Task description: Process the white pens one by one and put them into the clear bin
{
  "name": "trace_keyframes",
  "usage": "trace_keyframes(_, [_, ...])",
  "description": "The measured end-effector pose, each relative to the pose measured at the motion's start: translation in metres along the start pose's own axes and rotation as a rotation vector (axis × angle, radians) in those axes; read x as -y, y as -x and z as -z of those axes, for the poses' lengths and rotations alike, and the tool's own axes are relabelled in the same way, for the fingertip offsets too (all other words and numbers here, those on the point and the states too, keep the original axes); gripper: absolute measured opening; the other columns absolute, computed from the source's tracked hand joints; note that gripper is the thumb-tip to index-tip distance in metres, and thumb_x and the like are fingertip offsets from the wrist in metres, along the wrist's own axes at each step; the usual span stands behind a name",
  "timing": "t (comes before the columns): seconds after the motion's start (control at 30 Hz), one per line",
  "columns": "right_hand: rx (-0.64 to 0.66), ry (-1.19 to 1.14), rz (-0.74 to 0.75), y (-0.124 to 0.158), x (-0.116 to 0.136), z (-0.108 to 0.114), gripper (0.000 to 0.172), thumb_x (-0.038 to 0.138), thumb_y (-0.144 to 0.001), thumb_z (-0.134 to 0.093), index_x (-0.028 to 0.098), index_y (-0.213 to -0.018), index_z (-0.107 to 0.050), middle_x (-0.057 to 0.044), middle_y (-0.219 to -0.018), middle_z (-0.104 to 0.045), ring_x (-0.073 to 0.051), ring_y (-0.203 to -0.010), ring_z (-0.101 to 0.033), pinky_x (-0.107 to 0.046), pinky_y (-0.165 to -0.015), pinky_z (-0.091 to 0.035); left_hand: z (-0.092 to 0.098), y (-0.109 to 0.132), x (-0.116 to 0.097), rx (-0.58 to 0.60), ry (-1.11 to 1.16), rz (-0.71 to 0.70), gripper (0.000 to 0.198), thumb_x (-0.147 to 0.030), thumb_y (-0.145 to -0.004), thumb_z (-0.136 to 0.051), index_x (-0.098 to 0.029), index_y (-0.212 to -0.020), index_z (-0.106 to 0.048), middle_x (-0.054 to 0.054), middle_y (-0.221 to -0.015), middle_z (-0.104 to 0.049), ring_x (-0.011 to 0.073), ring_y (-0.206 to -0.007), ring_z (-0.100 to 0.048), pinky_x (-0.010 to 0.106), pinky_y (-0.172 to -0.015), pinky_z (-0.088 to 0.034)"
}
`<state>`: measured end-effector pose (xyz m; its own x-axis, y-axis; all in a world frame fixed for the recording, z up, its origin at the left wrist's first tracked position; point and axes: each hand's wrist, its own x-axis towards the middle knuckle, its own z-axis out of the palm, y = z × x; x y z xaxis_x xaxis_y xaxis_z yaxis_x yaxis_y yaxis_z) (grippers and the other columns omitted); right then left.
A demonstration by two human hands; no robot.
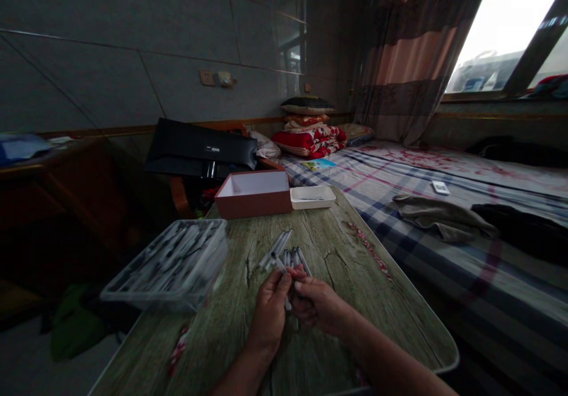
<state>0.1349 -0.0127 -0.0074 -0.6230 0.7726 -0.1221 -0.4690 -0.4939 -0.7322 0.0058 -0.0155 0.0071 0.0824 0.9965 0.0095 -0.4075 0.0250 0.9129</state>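
Over a wood-grain table point(355, 266), a pen point(279, 263) is being held out in front of the body, its dark-tipped end pointing up and away. It is being pinched by the left hand point(270, 304), with thumb and fingers closed on the barrel. The pen's lower part is being covered by the fingers. The right hand point(317, 301) is being held close against the left, its fingers curled in; whether the pen is also being gripped there cannot be told. Just beyond the hands, loose pens point(276, 248) are being seen on the tabletop, some partly hidden by the knuckles, so they cannot be counted.

At the table's left edge, many more pens are being held in a clear plastic box point(213, 266), blurred into one jumble. At the far end, a reddish-brown box point(252, 202) is standing open beside a small white tray point(313, 202); the box's floor is being hidden by its front wall, and thin objects in the tray are too faint to identify. Behind, a checked bed point(377, 177) is being cut off by the frame, and the floor is being lost in shadow.
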Motion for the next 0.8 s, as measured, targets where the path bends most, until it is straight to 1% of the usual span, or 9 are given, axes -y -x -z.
trace_keyframes(0.07, [-0.030, -0.009, 0.005, 0.000, 0.001, -0.002, 0.058, 0.041, -0.073, -0.069, 0.024, -0.124, -0.046, 0.011, -0.051, -0.035, -0.004, -0.039, -0.018, -0.015, -0.038, -0.011, -0.002, -0.003, 0.000, -0.022, 0.068, 0.037, 0.022, -0.037, -0.076, -0.068, -0.017, -0.085, -0.069, 0.007, -0.094, -0.074, 0.0213, -0.093, -0.067, 0.034, -0.086, -0.050])
trace_keyframes(0.13, [-0.048, 0.013, 0.016, 0.002, 0.002, -0.003, 0.065, 0.041, -0.073, -0.070, 0.025, -0.130, -0.044, 0.011, -0.053, -0.035, -0.004, -0.040, -0.018, -0.016, -0.039, -0.010, -0.003, -0.004, -0.001, -0.026, 0.101, 0.072, 0.024, -0.038, -0.073, -0.071, -0.017, -0.084, -0.069, 0.007, -0.091, -0.074, 0.0221, -0.090, -0.068, 0.034, -0.082, -0.052])
trace_keyframes(0.37, [-0.096, 0.127, 0.077, 0.005, -0.001, -0.007, 0.061, 0.048, -0.077, -0.066, 0.020, -0.129, -0.049, 0.011, -0.051, -0.032, -0.004, -0.039, -0.018, -0.017, -0.038, -0.011, -0.001, -0.003, 0.004, -0.052, 0.149, 0.088, 0.023, -0.035, -0.070, -0.074, -0.017, -0.081, -0.070, 0.006, -0.082, -0.074, 0.0217, -0.087, -0.069, 0.034, -0.081, -0.053])
trace_keyframes(0.43, [-0.114, 0.129, 0.074, 0.003, -0.002, -0.008, 0.058, 0.049, -0.076, -0.066, 0.020, -0.124, -0.051, 0.011, -0.051, -0.032, -0.004, -0.039, -0.019, -0.017, -0.038, -0.011, -0.001, -0.003, 0.005, -0.072, 0.155, 0.075, 0.022, -0.036, -0.069, -0.074, -0.017, -0.080, -0.070, 0.005, -0.080, -0.074, 0.0215, -0.085, -0.069, 0.033, -0.081, -0.053])
trace_keyframes(0.53, [-0.138, 0.124, 0.044, 0.001, -0.003, -0.008, 0.047, 0.050, -0.076, -0.066, 0.018, -0.109, -0.057, 0.011, -0.050, -0.033, -0.004, -0.038, -0.019, -0.017, -0.037, -0.010, -0.003, -0.003, 0.004, -0.089, 0.133, 0.050, 0.023, -0.036, -0.070, -0.074, -0.016, -0.078, -0.069, 0.005, -0.078, -0.074, 0.0214, -0.084, -0.069, 0.033, -0.080, -0.053])
trace_keyframes(0.63, [-0.122, 0.079, 0.031, 0.001, -0.001, -0.006, 0.036, 0.047, -0.075, -0.067, 0.017, -0.093, -0.058, 0.011, -0.049, -0.033, -0.003, -0.037, -0.019, -0.017, -0.037, -0.011, -0.006, -0.001, -0.001, -0.065, 0.105, 0.038, 0.021, -0.035, -0.071, -0.073, -0.015, -0.078, -0.068, 0.006, -0.080, -0.074, 0.0205, -0.084, -0.069, 0.030, -0.077, -0.054])
trace_keyframes(0.7, [-0.079, 0.061, 0.040, 0.002, 0.001, -0.004, 0.032, 0.045, -0.075, -0.068, 0.015, -0.083, -0.059, 0.009, -0.050, -0.038, -0.004, -0.038, -0.027, -0.017, -0.037, -0.019, -0.007, 0.001, -0.004, -0.027, 0.114, 0.055, 0.021, -0.035, -0.073, -0.071, -0.016, -0.080, -0.066, 0.006, -0.087, -0.074, 0.0174, -0.078, -0.069, 0.026, -0.069, -0.055])
trace_keyframes(0.77, [-0.011, 0.081, 0.076, 0.004, 0.003, -0.003, 0.033, 0.044, -0.075, -0.068, 0.012, -0.077, -0.059, 0.003, -0.055, -0.048, -0.007, -0.043, -0.041, -0.020, -0.041, -0.031, -0.007, 0.002, -0.006, 0.028, 0.132, 0.119, 0.022, -0.037, -0.075, -0.069, -0.018, -0.085, -0.063, 0.005, -0.092, -0.073, 0.0123, -0.059, -0.066, 0.023, -0.053, -0.053])
trace_keyframes(0.8, [0.022, 0.094, 0.096, 0.005, 0.004, -0.003, 0.033, 0.044, -0.074, -0.069, 0.012, -0.076, -0.060, 0.000, -0.059, -0.053, -0.009, -0.047, -0.047, -0.022, -0.045, -0.037, -0.006, 0.002, -0.007, 0.061, 0.139, 0.165, 0.024, -0.039, -0.075, -0.068, -0.019, -0.087, -0.061, 0.005, -0.092, -0.073, 0.0100, -0.048, -0.061, 0.021, -0.044, -0.050])
